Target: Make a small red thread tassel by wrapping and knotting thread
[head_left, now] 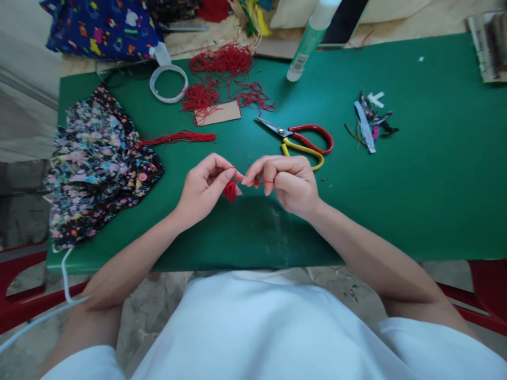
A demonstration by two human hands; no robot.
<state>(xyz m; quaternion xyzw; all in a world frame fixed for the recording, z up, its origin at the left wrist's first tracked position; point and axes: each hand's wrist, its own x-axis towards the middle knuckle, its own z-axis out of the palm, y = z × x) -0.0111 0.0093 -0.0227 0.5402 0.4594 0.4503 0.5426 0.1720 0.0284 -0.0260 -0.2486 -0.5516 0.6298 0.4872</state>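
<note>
mid-frame, the left hand pinches a small red thread bundle between thumb and fingers, and the right hand grips a red strand close beside it; i'd hold the bundle firmly and draw the strand with even tension, lest it slip. the fingertips hide where strand and bundle meet, so i can't spot any knot. farther up, loose red thread covers part of a card, and a dark flat thing is cut off by the top edge
</note>
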